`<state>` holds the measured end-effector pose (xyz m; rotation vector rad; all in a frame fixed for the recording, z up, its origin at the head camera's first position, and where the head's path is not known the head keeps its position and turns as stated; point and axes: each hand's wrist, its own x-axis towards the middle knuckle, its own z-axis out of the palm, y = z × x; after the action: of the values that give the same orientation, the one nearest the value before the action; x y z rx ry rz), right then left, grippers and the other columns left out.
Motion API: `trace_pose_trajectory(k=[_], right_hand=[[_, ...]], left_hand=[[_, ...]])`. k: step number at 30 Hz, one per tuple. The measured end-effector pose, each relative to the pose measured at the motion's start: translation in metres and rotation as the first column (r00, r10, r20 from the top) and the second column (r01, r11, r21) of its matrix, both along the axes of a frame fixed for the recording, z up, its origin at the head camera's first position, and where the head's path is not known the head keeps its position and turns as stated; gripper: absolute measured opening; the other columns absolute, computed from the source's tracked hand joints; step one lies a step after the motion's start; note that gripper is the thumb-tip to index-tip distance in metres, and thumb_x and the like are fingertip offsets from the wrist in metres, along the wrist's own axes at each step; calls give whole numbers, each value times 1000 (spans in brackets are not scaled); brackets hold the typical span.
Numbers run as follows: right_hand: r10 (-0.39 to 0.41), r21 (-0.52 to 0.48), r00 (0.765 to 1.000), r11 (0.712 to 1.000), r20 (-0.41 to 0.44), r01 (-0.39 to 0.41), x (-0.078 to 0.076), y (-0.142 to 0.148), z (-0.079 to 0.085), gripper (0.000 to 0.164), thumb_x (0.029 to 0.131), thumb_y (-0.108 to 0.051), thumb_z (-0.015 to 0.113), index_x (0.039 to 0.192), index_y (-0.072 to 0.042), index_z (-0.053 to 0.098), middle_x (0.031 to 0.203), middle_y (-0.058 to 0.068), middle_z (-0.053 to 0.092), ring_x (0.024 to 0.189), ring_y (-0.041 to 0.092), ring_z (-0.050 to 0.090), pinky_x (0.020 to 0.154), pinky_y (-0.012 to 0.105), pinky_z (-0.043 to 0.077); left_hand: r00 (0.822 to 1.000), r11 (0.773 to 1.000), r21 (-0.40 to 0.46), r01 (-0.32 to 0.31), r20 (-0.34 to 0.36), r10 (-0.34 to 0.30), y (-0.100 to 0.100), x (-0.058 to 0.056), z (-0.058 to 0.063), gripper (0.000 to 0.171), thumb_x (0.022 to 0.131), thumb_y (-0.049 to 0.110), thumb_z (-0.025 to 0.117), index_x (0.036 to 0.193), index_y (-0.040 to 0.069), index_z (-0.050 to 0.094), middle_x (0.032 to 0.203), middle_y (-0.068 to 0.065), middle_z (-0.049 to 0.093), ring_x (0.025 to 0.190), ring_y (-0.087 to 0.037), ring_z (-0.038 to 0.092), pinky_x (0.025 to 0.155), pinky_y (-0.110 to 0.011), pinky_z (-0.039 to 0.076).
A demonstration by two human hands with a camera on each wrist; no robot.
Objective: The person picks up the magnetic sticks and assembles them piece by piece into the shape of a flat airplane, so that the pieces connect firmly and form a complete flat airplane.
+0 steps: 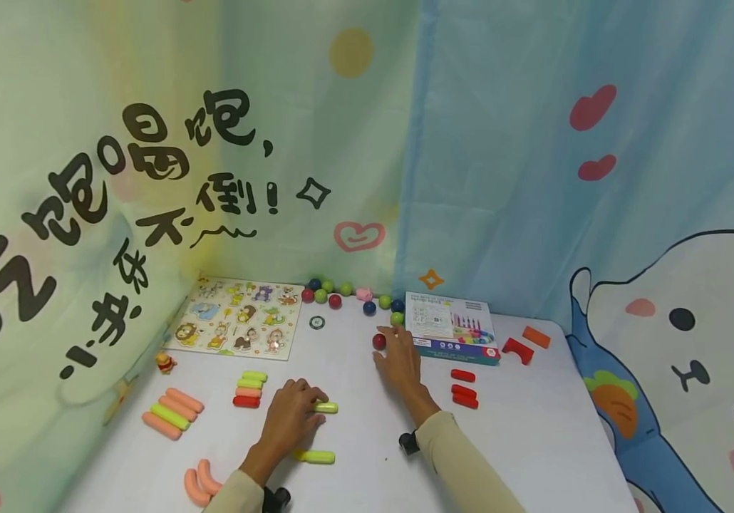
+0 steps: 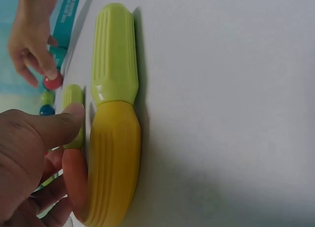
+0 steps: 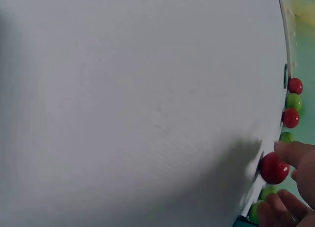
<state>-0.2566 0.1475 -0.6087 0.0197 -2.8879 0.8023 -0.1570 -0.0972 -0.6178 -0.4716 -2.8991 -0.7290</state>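
My left hand (image 1: 291,417) holds a U-shaped toy piece of joined plastic segments, with the thumb over one arm and the fingers on its far side. A ribbed green segment (image 2: 115,54), a curved yellow one (image 2: 115,158), a curved orange one (image 2: 75,175) and a second green one (image 2: 73,95) make up the U. It lies on or just above the white table (image 1: 367,484); which, I cannot tell. My right hand (image 1: 399,360) reaches to a red ball (image 1: 378,342), its fingers spread around it, one fingertip at the ball.
Several red, green and blue balls (image 1: 335,301) line the back edge, beside a boxed toy set (image 1: 450,349) and an animal puzzle board (image 1: 239,317). Loose segments (image 1: 177,405) lie at left, red ones (image 1: 463,375) at right. A small figure (image 1: 164,363) stands left.
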Motion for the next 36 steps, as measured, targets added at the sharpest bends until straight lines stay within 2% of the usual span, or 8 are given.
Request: trace_pose_trajectory(k=[7, 10, 15, 21, 25, 28, 31, 36], right_hand=[[60, -30, 997, 998, 54, -58, 8, -3, -4, 37, 95, -20, 81, 131, -16, 70, 122, 11, 65, 113, 26, 60, 102, 46, 56], [72, -49, 995, 996, 64, -69, 13, -5, -1, 36, 94, -19, 82, 127, -15, 71, 118, 9, 66, 109, 24, 60, 101, 44, 56], [134, -108, 987, 986, 85, -125, 36, -11, 5, 35, 90, -17, 86, 123, -15, 72, 111, 5, 69, 100, 19, 60, 94, 40, 56], [307, -229, 943, 934, 125, -274, 72, -22, 6, 37, 87, -15, 88, 121, -15, 74, 108, 0, 71, 96, 15, 61, 87, 28, 55], [371, -263, 925, 904, 86, -338, 87, -30, 5, 37, 84, -11, 90, 118, -13, 75, 106, 0, 73, 93, 16, 63, 84, 25, 54], [375, -246, 924, 905, 70, -349, 88, -32, 4, 36, 84, -13, 91, 116, -15, 76, 105, -2, 74, 91, 14, 63, 83, 24, 54], [368, -223, 926, 913, 88, -342, 85, -30, 4, 35, 86, -22, 90, 118, -18, 76, 106, -5, 74, 92, 12, 62, 84, 25, 51], [289, -191, 951, 945, 107, -265, 65, -29, 9, 40, 95, -37, 80, 132, -22, 72, 123, -3, 74, 103, 13, 62, 92, 34, 53]], left_hand=[[998, 1000, 20, -18, 65, 17, 3, -6, -2, 21, 84, 20, 91, 102, 22, 80, 91, 7, 62, 86, -11, 48, 79, -32, 45], [997, 1000, 19, -22, 72, 20, 4, -7, -1, 20, 84, 20, 91, 101, 22, 79, 90, 7, 62, 85, -11, 47, 79, -31, 44], [996, 999, 28, -21, 85, 19, 3, -8, 0, 20, 85, 20, 90, 101, 22, 80, 91, 7, 63, 85, -10, 48, 79, -30, 45], [996, 999, 35, -26, 85, 23, 2, -8, 0, 20, 86, 20, 90, 103, 23, 79, 94, 6, 66, 87, -11, 49, 80, -31, 47], [996, 998, 44, -37, 80, 33, 2, -8, 0, 21, 86, 19, 90, 104, 23, 79, 95, 5, 66, 86, -11, 50, 81, -32, 48], [996, 998, 51, -44, 81, 40, 2, -8, 1, 21, 86, 19, 89, 104, 22, 79, 95, 4, 67, 87, -12, 51, 81, -33, 48], [995, 997, 59, -46, 90, 41, 2, -8, 0, 21, 86, 19, 90, 103, 22, 79, 95, 4, 67, 86, -12, 50, 80, -32, 47], [994, 996, 76, -46, 101, 38, 1, -7, -3, 21, 85, 18, 90, 103, 25, 80, 93, 5, 66, 85, -12, 47, 78, -30, 44]])
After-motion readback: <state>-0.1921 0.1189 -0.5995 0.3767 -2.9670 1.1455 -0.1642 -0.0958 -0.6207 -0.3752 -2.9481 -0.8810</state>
